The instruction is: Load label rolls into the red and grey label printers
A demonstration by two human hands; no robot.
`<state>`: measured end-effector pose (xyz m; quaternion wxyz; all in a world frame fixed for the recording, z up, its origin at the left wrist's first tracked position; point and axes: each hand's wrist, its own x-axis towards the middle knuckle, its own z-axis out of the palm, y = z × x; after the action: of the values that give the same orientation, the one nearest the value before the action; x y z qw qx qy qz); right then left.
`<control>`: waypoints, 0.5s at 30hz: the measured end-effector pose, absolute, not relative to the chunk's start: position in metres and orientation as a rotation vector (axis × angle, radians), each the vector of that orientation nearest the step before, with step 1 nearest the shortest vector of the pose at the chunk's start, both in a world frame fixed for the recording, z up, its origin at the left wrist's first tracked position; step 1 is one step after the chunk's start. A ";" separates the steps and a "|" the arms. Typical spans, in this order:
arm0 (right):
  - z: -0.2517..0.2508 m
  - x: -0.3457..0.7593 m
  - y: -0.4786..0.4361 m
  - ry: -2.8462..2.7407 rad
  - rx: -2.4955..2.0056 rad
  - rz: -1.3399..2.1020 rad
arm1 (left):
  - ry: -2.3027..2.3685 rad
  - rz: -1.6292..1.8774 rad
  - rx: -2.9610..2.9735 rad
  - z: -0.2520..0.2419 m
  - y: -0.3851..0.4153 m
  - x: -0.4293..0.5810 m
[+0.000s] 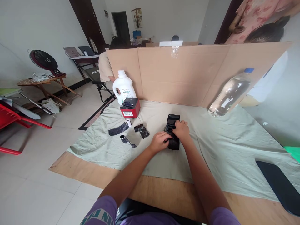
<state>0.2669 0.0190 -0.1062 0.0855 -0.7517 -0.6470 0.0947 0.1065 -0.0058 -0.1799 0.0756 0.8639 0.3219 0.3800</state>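
Observation:
A small black device (pixel 174 144), which looks like a portable label printer with its lid raised, lies on the cloth in front of me. My left hand (pixel 160 141) grips its left side with bent fingers. My right hand (pixel 182 130) is closed over its upper right part. The fingers hide the middle of the device, so I cannot tell what they touch inside. To the left lie a dark curled strip (pixel 118 129), a small white roll (pixel 128 122), a black marble-patterned piece (pixel 142 131) and a partly unrolled dark roll (pixel 127 140).
Behind the strips stand a red and black box-shaped device (pixel 130 110) and a white jug (pixel 124 89). A cardboard panel (pixel 173 75) closes off the back. A large clear bottle (pixel 231 93) leans at right; a dark phone (pixel 278 186) lies near the right front edge. People are beyond the panel.

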 end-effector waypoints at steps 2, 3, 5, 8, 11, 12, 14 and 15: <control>-0.108 0.269 0.020 -1.886 -2.260 0.270 | 0.991 1.113 2.589 -0.180 -0.006 0.107; -0.109 0.271 0.022 -1.857 -2.259 0.267 | 0.998 1.100 2.593 -0.180 -0.006 0.107; -0.113 0.276 0.027 -1.787 -2.185 0.268 | 0.998 1.083 2.609 -0.180 -0.007 0.107; -0.118 0.286 0.037 -1.685 -1.884 0.350 | 0.969 1.078 2.647 -0.179 -0.009 0.105; -0.119 0.296 0.044 -1.611 -1.670 0.477 | 0.926 1.031 2.693 -0.177 -0.010 0.103; -0.117 0.299 0.045 -1.618 -1.640 0.502 | 0.907 1.008 2.709 -0.176 -0.010 0.102; -0.114 0.305 0.043 -1.682 -1.600 0.531 | 0.864 0.976 2.732 -0.173 -0.010 0.100; -0.111 0.307 0.042 -1.727 -1.584 0.548 | 0.845 0.973 2.739 -0.173 -0.010 0.099</control>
<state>0.3069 0.0417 -0.1113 0.3593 -0.6143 -0.6696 0.2126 0.0994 -0.0101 -0.1725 0.0571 0.9033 0.2788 0.3210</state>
